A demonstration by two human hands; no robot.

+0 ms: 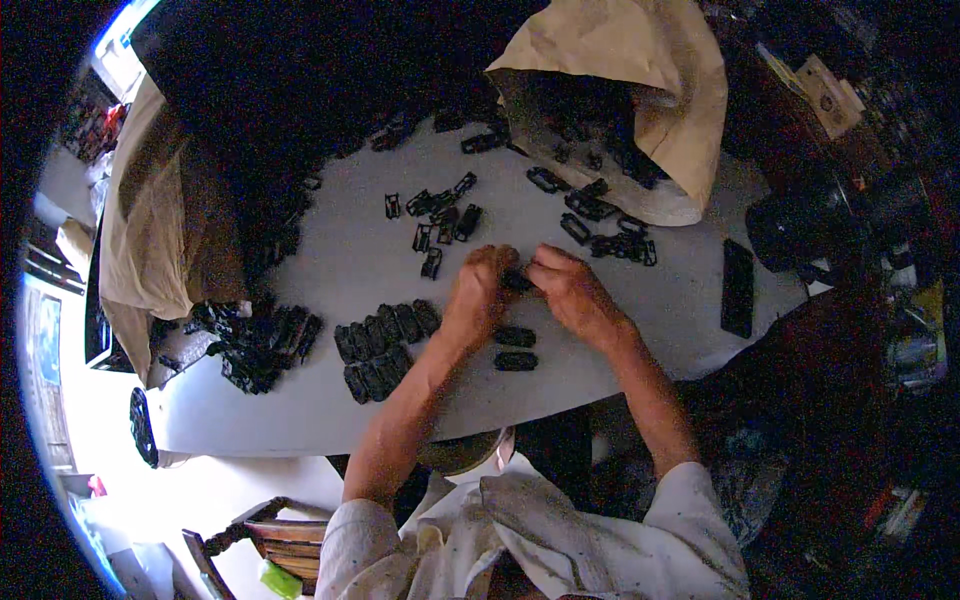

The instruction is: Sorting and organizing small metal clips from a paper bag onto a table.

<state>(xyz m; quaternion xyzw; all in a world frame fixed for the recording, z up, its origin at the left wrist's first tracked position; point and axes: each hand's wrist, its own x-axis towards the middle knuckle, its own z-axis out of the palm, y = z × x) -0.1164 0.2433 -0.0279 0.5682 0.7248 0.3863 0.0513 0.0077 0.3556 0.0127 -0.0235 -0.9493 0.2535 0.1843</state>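
At the middle of the pale table, both my hands meet over one small black plastic part. My left hand has its fingers closed on the part's left side. From the other side, the fingers of my right hand pinch it too; the fingertips partly cover it. Just below lie two oblong black pieces, one in front of the other. Left of my left forearm, several similar black pieces lie in tight rows. Beyond my hands, loose black open frames are scattered.
A brown paper sack lies at the far right, its mouth toward me, black parts inside. Another sack stands at the left beside a heap of black parts. A flat black phone-like slab lies near the right edge. A wooden chair stands below left.
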